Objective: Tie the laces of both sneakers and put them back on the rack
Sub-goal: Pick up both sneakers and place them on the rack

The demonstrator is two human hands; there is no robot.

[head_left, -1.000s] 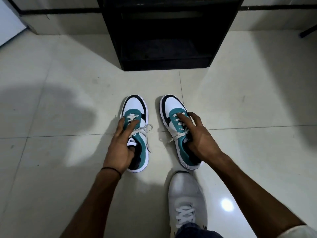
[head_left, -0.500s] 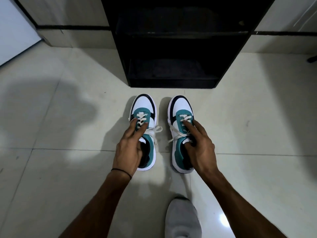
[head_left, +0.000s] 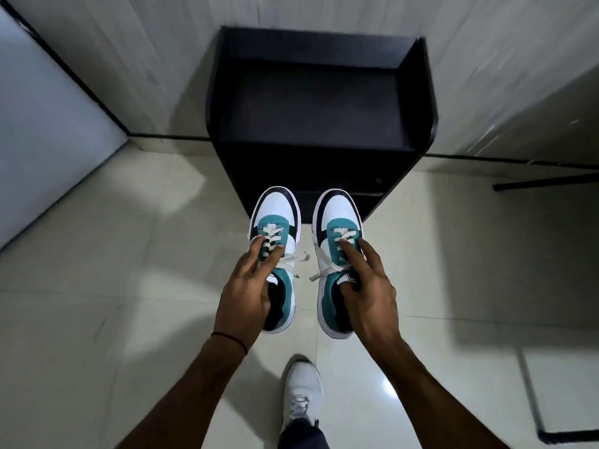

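Note:
Two white, teal and black sneakers hang in the air in front of the black rack, toes pointing at it. My left hand grips the left sneaker by its tongue and opening, fingers over the white laces. My right hand holds the right sneaker the same way. Both laces are knotted, with loose ends hanging between the shoes. The rack's top shelf is bare and dark; its lower shelves are mostly hidden behind the sneakers.
My own foot in a white shoe stands on the pale tiled floor below the hands. A pale door is at the left, a dark furniture leg at the right, and a wall behind the rack.
Both hands have lifted the sneakers off the floor and carried them up and forward toward the rack. The view has risen, so the rack's top shelf now shows.

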